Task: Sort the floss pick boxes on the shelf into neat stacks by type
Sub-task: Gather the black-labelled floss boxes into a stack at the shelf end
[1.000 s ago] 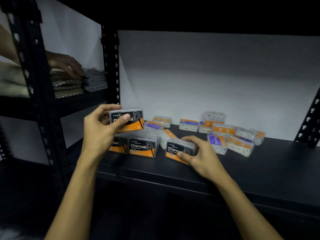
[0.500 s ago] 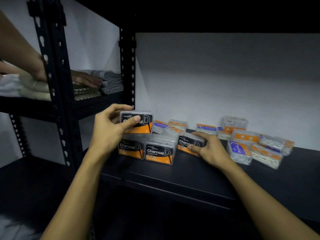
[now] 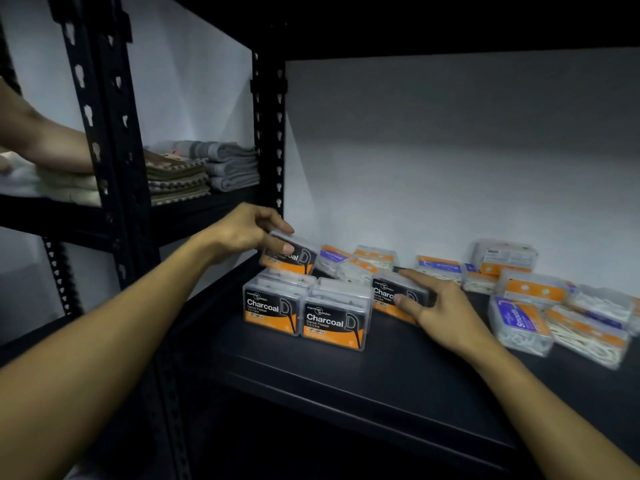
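Your left hand (image 3: 247, 233) pinches a black charcoal box (image 3: 289, 257) and holds it up in the air, long side running left to right. It hangs just above and behind two charcoal boxes (image 3: 304, 311) that stand side by side near the front of the dark shelf (image 3: 346, 382). I think this box goes down on that pair, so your left hand is the near one for that move.

Your right hand (image 3: 440, 308) grips another charcoal box (image 3: 398, 296) that rests on the shelf, just to the right of the pair. Your hands are apart, each on its own box.

Farther right, the white and orange boxes (image 3: 530, 289) lie mixed up, not sorted yet. The wall behind is pale and the light is dim. On the next shelf to the left sit folded towels (image 3: 207, 171), with someone else's arm (image 3: 45, 140) on them.
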Motion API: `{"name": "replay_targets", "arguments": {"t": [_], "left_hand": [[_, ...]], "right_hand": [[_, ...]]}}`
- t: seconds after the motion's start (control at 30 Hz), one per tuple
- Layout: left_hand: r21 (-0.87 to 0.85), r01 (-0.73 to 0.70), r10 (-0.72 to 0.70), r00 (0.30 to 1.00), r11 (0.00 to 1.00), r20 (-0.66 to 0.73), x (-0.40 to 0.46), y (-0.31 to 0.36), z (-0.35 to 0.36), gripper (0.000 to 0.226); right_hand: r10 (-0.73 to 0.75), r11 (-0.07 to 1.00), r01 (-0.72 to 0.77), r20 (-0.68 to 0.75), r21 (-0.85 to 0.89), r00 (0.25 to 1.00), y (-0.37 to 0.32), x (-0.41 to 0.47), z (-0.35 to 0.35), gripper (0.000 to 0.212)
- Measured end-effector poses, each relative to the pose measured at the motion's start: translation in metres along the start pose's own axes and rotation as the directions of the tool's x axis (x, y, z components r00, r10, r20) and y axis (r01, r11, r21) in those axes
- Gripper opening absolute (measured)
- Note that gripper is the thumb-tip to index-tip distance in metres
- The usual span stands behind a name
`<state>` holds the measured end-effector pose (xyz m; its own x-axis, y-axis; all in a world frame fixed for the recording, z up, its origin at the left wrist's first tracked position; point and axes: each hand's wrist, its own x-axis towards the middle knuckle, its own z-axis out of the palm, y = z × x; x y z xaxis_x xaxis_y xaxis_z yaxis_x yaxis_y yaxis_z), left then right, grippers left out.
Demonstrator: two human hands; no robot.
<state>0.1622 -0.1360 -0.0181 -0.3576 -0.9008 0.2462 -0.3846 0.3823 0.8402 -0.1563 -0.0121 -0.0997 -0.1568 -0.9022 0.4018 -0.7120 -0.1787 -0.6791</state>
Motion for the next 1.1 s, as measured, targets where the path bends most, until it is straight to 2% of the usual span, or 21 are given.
{"name": "replay_targets", "arguments": {"t": [0.2,0.4,0.57,0.73,0.87,0.97,1.0,1.1], "left_hand": [[-0.183,0.181,-0.152,0.975,0.966,0.160,0.010,-0.025,0.008,0.042],[-0.182,0.294,-0.242,0.934,0.938,0.262,0.007,-0.034,0.008,0.037],[-0.204,0.289,-0.240,0.942,0.935,0.235,0.000,-0.034,0.015,0.042],[-0.224,0.303,-0.258,0.943,0.926,0.209,-0.008,-0.040,0.019,0.027],[-0.368,0.398,-0.331,0.914,0.840,0.234,-0.012,-0.044,0.025,0.025],[-0.447,0.429,-0.364,0.903,0.785,0.228,-0.014,-0.044,0.031,0.034],[-0.481,0.424,-0.363,0.906,0.768,0.219,-0.016,-0.043,0.032,0.036],[-0.554,0.401,-0.340,0.916,0.730,0.215,-0.022,-0.042,0.036,0.042]], "right_hand": [[0.002,0.993,-0.002,-0.002,0.117,1.000,-0.006,-0.004,-0.001,0.034],[0.003,0.993,-0.006,0.028,0.118,1.000,-0.006,-0.003,0.000,0.034],[-0.014,0.987,-0.001,0.092,0.158,0.996,-0.010,-0.004,0.006,0.034],[-0.008,0.976,-0.033,0.183,0.216,0.983,-0.026,-0.010,0.009,0.050],[-0.018,0.970,-0.043,0.244,0.241,0.970,-0.038,-0.014,0.009,0.055],[-0.014,0.968,-0.056,0.278,0.244,0.960,-0.044,-0.012,0.010,0.047],[-0.019,0.972,-0.050,0.291,0.228,0.956,-0.048,-0.011,0.011,0.051],[-0.038,0.995,0.005,0.318,0.103,0.947,-0.054,-0.008,0.021,0.095]]}}
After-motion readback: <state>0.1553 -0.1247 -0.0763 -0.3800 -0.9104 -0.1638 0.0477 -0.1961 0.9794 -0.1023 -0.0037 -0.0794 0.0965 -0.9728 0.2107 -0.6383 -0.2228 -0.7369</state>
